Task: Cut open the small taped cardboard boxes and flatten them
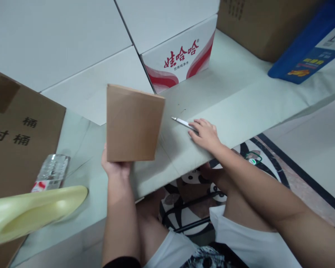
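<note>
My left hand (115, 166) grips the bottom edge of a small brown cardboard box (132, 124) and holds it upright above the pale flattened board (240, 100). My right hand (205, 134) rests on that board to the right of the box. Its fingers lie curled over the handle end of a slim utility knife (181, 121), whose blade tip points left toward the box. The far side of the box is hidden from me.
A white carton with red Chinese print (181, 56) stands behind the box. A large brown carton (19, 137) is at left, with a plastic water bottle (51, 173) and a pale yellow plastic piece (33, 210) beside it. A blue package (309, 44) lies at the right.
</note>
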`<move>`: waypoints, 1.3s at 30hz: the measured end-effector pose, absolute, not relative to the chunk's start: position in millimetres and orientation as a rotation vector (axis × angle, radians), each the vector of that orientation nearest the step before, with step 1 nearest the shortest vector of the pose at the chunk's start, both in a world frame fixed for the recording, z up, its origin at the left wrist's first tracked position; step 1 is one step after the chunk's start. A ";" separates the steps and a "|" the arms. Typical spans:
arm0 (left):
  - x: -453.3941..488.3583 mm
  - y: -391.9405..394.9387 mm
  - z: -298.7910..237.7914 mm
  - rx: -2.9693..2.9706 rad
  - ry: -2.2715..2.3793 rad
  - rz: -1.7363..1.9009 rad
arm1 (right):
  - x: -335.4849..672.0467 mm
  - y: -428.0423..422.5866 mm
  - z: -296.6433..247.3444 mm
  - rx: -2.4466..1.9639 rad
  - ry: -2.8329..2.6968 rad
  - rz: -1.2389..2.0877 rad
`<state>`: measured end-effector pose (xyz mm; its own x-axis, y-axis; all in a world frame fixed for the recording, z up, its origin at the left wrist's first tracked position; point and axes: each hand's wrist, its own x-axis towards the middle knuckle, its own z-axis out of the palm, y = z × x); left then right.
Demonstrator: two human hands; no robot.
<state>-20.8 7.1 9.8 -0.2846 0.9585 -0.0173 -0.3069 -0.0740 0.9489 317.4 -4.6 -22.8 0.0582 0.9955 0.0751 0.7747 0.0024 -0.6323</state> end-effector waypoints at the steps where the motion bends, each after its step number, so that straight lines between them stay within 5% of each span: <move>1: -23.6 9.2 8.0 0.826 1.189 1.632 | 315.5 -4.4 -22.3 -1.830 -1.809 0.527; 11: -20.6 7.7 2.8 0.680 1.259 1.557 | 308.0 -0.9 -25.1 -1.821 -1.856 0.406; 27: 6.4 22.3 -2.4 0.710 1.288 1.458 | 231.6 37.9 -6.6 -1.237 -1.306 1.137; 33: 14.7 -1.8 15.9 0.545 1.065 1.358 | 224.2 9.1 23.5 -0.761 -1.338 1.160; 39: 42.0 -14.2 13.3 0.498 0.870 1.229 | 240.5 -17.2 68.3 -0.833 -1.243 0.993</move>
<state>42.0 -14.2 13.3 0.0853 0.9496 -0.3017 -0.6002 0.2906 0.7452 240.5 -17.2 68.3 0.0399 0.9317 0.3610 -0.1459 0.3628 -0.9204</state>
